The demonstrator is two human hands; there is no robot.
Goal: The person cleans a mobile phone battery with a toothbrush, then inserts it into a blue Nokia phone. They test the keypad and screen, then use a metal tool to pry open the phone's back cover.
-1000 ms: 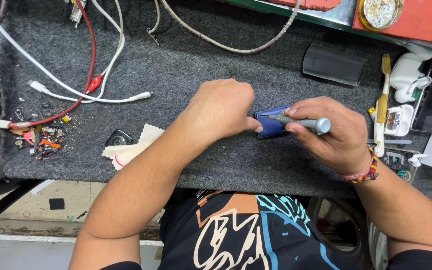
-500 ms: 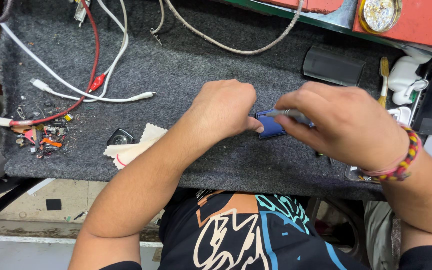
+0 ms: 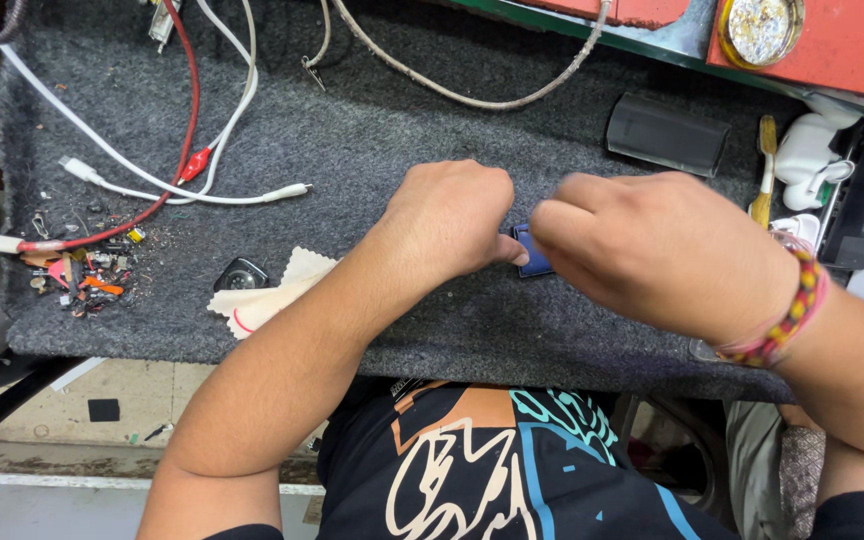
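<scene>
A small blue device [image 3: 530, 252] lies on the grey felt mat [image 3: 372, 130] between my hands. My left hand [image 3: 452, 215] is curled over its left side, thumb pressing on it. My right hand [image 3: 662, 250], with a beaded bracelet at the wrist, covers its right side with fingers curled tight. The grey pen-like tool that this hand held a second ago is hidden under the knuckles. Only a narrow strip of the blue device shows.
White cables [image 3: 182, 190] and a red lead with a clip [image 3: 192, 165] cross the mat's left. A watch body [image 3: 240, 275], a cream cloth [image 3: 272, 298] and small scraps [image 3: 72, 275] lie front left. A black case [image 3: 667, 135], brush [image 3: 762, 170] and white earbud case [image 3: 807, 155] sit right.
My right hand has rolled over the blue device, so the grey tool and most of the device are now covered. My left hand has kept its place.
</scene>
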